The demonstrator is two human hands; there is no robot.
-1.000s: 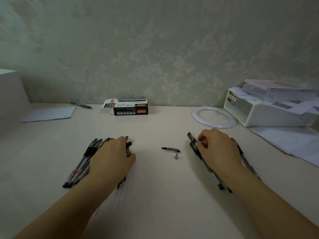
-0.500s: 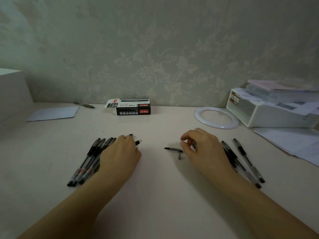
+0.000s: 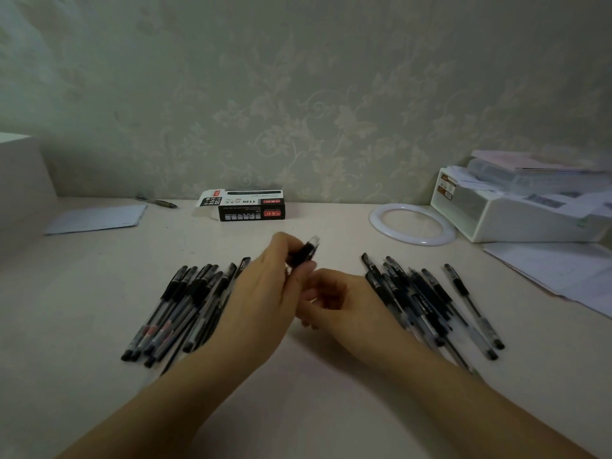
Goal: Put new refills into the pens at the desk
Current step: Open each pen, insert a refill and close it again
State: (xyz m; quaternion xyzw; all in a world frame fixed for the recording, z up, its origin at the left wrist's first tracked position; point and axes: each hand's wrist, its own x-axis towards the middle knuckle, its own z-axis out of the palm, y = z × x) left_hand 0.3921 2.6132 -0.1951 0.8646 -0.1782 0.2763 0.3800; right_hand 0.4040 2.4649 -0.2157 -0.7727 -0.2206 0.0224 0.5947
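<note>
Head view: we see left hand (image 3: 265, 293) raised over desk (image 3: 314, 409), fingers curled round black pen (image 3: 306, 251), grip end sticking out up-right. Right hand (image 3: 334, 301) just below it, fingers curled, touching left hand; we can't tell if it holds anything. Left pen pile (image 3: 185, 303) lies fanned beside left wrist; right pen pile (image 3: 427, 299) beside right wrist. Refill box (image 3: 250, 207) at wall, flap open. White ring (image 3: 412, 223) and white tray (image 3: 516, 217) with papers far right. Lone pen (image 3: 155, 202) and paper sheet (image 3: 96, 218) far left.
</note>
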